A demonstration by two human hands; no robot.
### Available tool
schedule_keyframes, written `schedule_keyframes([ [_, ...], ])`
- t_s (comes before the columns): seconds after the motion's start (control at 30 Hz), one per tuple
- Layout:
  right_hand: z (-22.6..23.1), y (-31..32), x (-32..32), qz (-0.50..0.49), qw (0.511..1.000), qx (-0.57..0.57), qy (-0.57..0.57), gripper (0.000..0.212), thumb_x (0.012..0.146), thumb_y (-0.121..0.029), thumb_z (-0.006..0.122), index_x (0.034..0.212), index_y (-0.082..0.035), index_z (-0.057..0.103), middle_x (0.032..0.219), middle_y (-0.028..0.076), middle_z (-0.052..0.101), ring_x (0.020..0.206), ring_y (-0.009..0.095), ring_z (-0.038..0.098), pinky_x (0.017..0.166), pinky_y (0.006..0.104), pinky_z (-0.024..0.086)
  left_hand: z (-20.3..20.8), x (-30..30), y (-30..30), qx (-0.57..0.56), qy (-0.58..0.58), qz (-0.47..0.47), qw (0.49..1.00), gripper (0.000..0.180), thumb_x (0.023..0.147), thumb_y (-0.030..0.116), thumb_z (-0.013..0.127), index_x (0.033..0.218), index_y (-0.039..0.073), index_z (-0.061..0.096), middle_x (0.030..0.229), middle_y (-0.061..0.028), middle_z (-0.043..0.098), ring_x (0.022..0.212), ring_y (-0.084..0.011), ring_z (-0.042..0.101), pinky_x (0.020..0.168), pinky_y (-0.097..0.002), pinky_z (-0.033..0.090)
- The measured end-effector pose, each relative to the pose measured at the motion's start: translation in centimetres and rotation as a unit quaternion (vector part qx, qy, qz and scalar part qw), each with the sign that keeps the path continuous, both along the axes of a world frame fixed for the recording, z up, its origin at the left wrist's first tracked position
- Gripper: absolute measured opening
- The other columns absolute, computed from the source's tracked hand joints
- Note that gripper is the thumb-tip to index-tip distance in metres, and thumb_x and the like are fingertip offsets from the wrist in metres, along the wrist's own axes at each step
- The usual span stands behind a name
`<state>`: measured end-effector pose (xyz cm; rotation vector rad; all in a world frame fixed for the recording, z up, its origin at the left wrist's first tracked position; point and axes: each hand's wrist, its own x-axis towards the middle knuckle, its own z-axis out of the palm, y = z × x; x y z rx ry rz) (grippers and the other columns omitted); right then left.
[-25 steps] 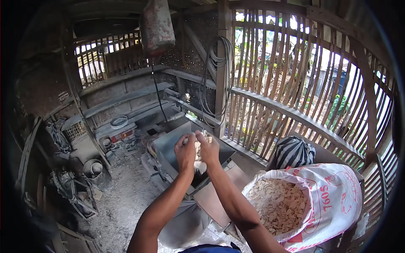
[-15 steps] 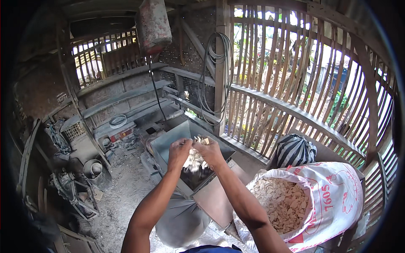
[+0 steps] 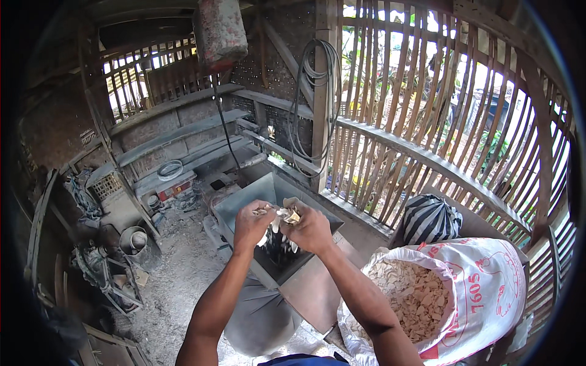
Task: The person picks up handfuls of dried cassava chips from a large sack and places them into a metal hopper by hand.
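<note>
Over a square metal hopper (image 3: pixel 259 190), my two hands are close together with pale dried chips (image 3: pixel 285 215) between them. My left hand (image 3: pixel 250 224) has its fingers curled around some of the chips. Larger flat pieces show in my right hand (image 3: pixel 312 229), which is also closed. Chips and crumbs fall from between the hands into the dark inside of the hopper. To the right, a big white sack (image 3: pixel 488 287) with red print lies tilted and open, full of the same kind of dried chips (image 3: pixel 424 299).
A grey cloth bag (image 3: pixel 259 326) hangs below the hopper. A striped bundle (image 3: pixel 430 218) rests behind the sack, by the slatted wall (image 3: pixel 415 146). A coiled hose (image 3: pixel 314 79) hangs on a post. At left stand a bucket (image 3: pixel 137 247) and a wooden frame (image 3: pixel 119 287). A red-bottomed block (image 3: pixel 221 36) hangs overhead.
My hands have lowered slightly and moved a little apart. The clump of chips between them is smaller, and loose pieces are dropping into the hopper.
</note>
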<state>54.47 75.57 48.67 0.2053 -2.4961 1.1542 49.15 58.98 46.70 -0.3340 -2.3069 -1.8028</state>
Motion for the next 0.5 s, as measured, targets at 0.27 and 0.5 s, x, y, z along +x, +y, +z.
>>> schedule_keyframes([
  [0.27, -1.4, 0.7, -0.5, 0.001, 0.998, -0.017, 0.059, 0.038, 0.074, -0.017, 0.072, 0.11, -0.009, 0.064, 0.1, 0.017, 0.068, 0.096, 0.041, 0.065, 0.08, 0.0499, 0.051, -0.7, -0.3, 0.3, 0.019, 0.031, -0.02, 0.999, 0.017, 0.073, 0.011, 0.072, 0.086, -0.001, 0.07, 0.08, -0.007, 0.067, 0.072, -0.0134, 0.063, 0.066, -0.0293, 0.05],
  [0.5, -1.8, 0.7, -0.7, 0.048, 0.995, -0.009, 0.09, 0.035, 0.074, -0.012, 0.069, 0.108, -0.009, 0.063, 0.101, 0.015, 0.066, 0.094, 0.042, 0.064, 0.079, 0.051, 0.05, -0.8, -0.2, 0.0, 0.041, 0.027, -0.035, 0.998, 0.016, 0.072, 0.004, 0.071, 0.087, -0.001, 0.068, 0.079, -0.0049, 0.068, 0.071, -0.0106, 0.061, 0.064, -0.0259, 0.049],
])
